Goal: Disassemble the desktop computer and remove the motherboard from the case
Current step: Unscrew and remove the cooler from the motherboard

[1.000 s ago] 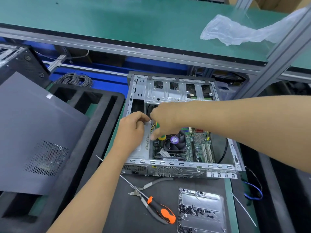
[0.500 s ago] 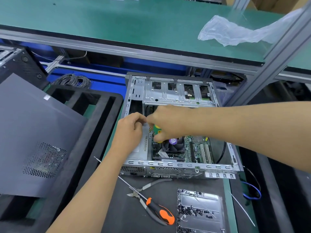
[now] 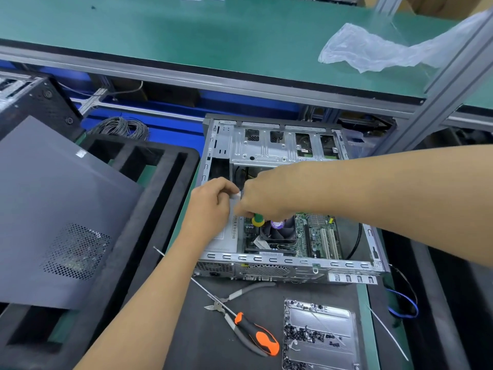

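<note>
The open desktop case (image 3: 293,261) lies flat on the dark mat. Inside it are the green motherboard (image 3: 317,236) and a black CPU fan (image 3: 280,232). My right hand (image 3: 269,196) reaches in from the right and grips a screwdriver with a green and yellow handle (image 3: 258,220). Its tip is hidden below, near the fan's left side. My left hand (image 3: 210,206) has its fingers curled on the upper corner of the silver power supply (image 3: 226,237) at the case's left side. The two hands nearly touch.
In front of the case lie an orange-black screwdriver (image 3: 256,335), wire cutters (image 3: 232,297) and a metal tray (image 3: 320,316) holding several screws. The grey side panel (image 3: 53,209) rests on black foam (image 3: 149,209) at the left. A plastic bag (image 3: 373,49) lies on the green shelf.
Both hands stay at the same spot over the power supply's corner. The green handle has dipped slightly toward the fan. The view has shifted a little.
</note>
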Tool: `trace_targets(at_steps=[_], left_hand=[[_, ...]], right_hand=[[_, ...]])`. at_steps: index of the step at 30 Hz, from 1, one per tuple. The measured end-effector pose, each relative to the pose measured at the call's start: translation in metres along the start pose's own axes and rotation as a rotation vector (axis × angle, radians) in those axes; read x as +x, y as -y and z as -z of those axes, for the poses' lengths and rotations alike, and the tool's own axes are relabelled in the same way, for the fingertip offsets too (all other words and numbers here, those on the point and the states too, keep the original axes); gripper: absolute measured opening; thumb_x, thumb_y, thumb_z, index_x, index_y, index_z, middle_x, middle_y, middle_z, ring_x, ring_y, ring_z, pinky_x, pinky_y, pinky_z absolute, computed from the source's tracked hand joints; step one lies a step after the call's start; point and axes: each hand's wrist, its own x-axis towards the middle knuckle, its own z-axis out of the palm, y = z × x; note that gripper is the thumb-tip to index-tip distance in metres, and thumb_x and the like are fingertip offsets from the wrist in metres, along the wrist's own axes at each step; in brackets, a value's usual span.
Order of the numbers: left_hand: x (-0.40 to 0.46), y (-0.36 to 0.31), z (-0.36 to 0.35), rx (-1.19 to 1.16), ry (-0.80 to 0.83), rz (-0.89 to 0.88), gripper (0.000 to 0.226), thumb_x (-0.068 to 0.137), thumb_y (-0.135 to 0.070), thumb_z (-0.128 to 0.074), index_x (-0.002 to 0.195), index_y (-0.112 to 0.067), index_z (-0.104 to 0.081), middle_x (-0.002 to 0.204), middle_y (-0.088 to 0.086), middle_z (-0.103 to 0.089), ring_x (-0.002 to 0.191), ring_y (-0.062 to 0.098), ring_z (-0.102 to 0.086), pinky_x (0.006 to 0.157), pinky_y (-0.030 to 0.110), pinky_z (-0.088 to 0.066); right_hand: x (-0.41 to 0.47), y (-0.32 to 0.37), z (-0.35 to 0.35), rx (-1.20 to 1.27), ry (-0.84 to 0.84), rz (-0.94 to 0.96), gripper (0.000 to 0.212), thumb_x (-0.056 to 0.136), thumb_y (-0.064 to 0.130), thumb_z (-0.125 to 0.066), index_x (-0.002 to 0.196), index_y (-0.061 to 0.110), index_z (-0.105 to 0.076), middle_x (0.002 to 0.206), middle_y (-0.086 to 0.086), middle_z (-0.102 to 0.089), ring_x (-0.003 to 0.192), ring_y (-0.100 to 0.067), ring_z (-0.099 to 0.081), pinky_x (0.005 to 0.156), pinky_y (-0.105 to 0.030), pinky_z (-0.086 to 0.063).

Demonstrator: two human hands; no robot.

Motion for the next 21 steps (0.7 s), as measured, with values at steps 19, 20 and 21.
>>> trace_targets(at_steps=[19,20,21], left_hand=[[0.0,-0.002,0.001,-0.006,0.009,0.005,0.036,0.082,0.011,-0.042,0.081,-0.013,-0.068,0.078,-0.005,-0.068,0.074,0.001,-0.06,0.064,0.008,-0.043],[0.0,-0.002,0.0,-0.004,0.005,0.004,0.035,0.082,0.011,-0.042,0.084,-0.012,-0.069,0.081,-0.005,-0.069,0.078,0.001,-0.061,0.067,0.009,-0.045],[0.0,-0.001,0.0,-0.004,0.004,0.006,0.035,0.083,0.011,-0.042,0.086,-0.011,-0.07,0.083,-0.004,-0.07,0.08,0.002,-0.062,0.069,0.009,-0.046]], right_hand=[[0.003,0.003,-0.019,0.468,-0.253,-0.227,0.056,0.076,0.064,-0.069,0.093,0.014,-0.051,0.073,0.002,-0.048,0.073,-0.023,-0.057,0.06,-0.034,-0.048],[0.003,0.001,-0.017,0.551,-0.178,-0.331,0.063,0.074,0.072,-0.065,0.085,0.011,-0.053,0.065,0.001,-0.056,0.064,-0.019,-0.059,0.054,-0.03,-0.043],[0.003,-0.002,-0.015,0.625,-0.094,-0.398,0.067,0.075,0.077,-0.058,0.077,0.01,-0.052,0.054,0.0,-0.062,0.055,-0.017,-0.061,0.049,-0.028,-0.04]])
